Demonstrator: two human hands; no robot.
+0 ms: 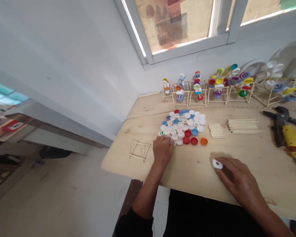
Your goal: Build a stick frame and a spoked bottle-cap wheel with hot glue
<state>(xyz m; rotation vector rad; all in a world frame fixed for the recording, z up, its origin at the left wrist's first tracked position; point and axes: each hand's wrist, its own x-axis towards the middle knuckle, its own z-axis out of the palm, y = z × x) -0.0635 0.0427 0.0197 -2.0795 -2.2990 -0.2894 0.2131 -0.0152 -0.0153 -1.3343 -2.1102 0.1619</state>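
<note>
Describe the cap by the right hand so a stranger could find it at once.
On the wooden table, look at the bare stretch in front of the cluster of bottle caps. There the right hand touches one white cap with its fingertips. Unlike the others it lies alone, well apart from the cluster and the orange cap at its edge.

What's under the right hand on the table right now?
A white cap shows at the fingertips of the right hand, lying on the wooden table. Anything beneath the palm and fingers is covered, so I cannot tell.
</note>
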